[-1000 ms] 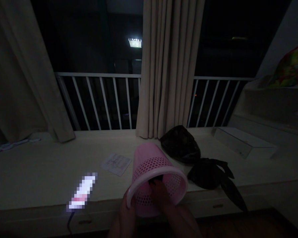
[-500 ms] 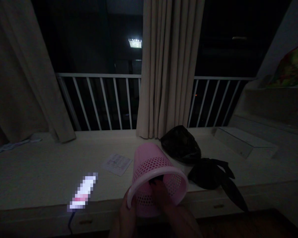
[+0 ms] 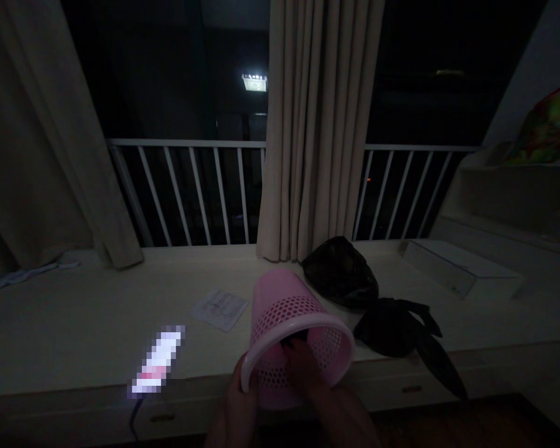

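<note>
A pink plastic wastebasket (image 3: 280, 289) with a band of holes lies tilted over the counter's front edge, its mouth towards me. My left hand (image 3: 240, 395) is closed around the rim on the left side. Inside the mouth is my right hand (image 3: 303, 367), its fingers bent against something black (image 3: 298, 337) deep in the basket. Dim light hides the fingertips and what the black thing is. Just right of the basket sit a black plastic bag (image 3: 340, 274) and a knotted black plastic bag (image 3: 387, 330), both untouched.
A printed paper (image 3: 221, 309) lies on the pale counter (image 3: 102, 311), left of the basket. A glowing, pixelated device (image 3: 158, 361) with a cable is near the front edge. A white box (image 3: 464, 267) stands at the right. Behind are curtains (image 3: 322, 124) and a railing (image 3: 191, 144).
Almost nothing differs. My right hand has shifted very slightly inside the wastebasket; my left hand keeps its grip on the rim.
</note>
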`<action>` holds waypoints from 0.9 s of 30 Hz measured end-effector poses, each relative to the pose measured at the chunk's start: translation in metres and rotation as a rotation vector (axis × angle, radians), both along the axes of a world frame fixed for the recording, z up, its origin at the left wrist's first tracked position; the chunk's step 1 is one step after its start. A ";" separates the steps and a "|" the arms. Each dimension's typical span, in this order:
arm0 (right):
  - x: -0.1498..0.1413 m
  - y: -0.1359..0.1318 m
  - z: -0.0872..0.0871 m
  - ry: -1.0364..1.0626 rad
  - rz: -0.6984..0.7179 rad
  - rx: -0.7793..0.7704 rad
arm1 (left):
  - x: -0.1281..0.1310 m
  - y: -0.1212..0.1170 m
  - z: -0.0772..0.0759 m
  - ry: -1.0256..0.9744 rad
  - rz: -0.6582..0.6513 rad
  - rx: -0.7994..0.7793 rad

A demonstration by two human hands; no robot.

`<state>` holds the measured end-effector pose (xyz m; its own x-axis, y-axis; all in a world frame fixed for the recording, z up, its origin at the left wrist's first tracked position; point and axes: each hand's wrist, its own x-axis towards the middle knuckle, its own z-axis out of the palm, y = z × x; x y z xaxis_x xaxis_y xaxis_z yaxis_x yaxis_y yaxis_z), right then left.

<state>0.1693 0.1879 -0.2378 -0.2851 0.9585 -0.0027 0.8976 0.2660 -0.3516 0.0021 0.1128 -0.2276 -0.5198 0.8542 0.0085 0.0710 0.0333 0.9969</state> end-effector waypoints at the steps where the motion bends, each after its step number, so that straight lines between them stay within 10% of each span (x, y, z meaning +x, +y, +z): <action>1: 0.000 0.000 0.001 -0.004 0.002 -0.005 | 0.000 0.000 -0.001 0.000 -0.004 -0.006; 27: -0.004 0.004 0.001 -0.003 0.002 0.011 | 0.002 0.004 -0.012 -0.005 -0.049 -0.001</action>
